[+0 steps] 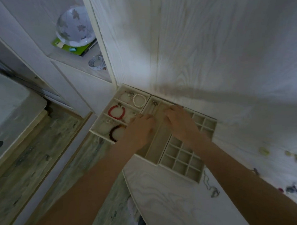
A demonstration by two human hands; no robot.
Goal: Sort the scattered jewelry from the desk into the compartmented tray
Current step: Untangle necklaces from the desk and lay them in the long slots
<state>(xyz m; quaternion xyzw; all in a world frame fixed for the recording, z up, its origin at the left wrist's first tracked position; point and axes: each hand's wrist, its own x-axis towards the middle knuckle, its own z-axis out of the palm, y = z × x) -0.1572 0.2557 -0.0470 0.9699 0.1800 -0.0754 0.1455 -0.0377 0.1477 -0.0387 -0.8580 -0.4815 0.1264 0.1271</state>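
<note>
We are lowering both hands, left hand [139, 128] and right hand [179, 122], over the tray [180, 164]'s long middle slots, grasp unclear through blur, and should be easing pieces flat, untangled.

Both arms outstretched, left hand [139, 128] & right hand [181, 122] palm-down, side by side.

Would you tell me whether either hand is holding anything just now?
It cannot be told: the left hand and right hand are over the tray, fingertips blurred and hidden.

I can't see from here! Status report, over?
Both hands, left and right, over the tray, grip unclear. Bracelets already sorted. Chain and bits still on desk. Nothing blocking.
</note>
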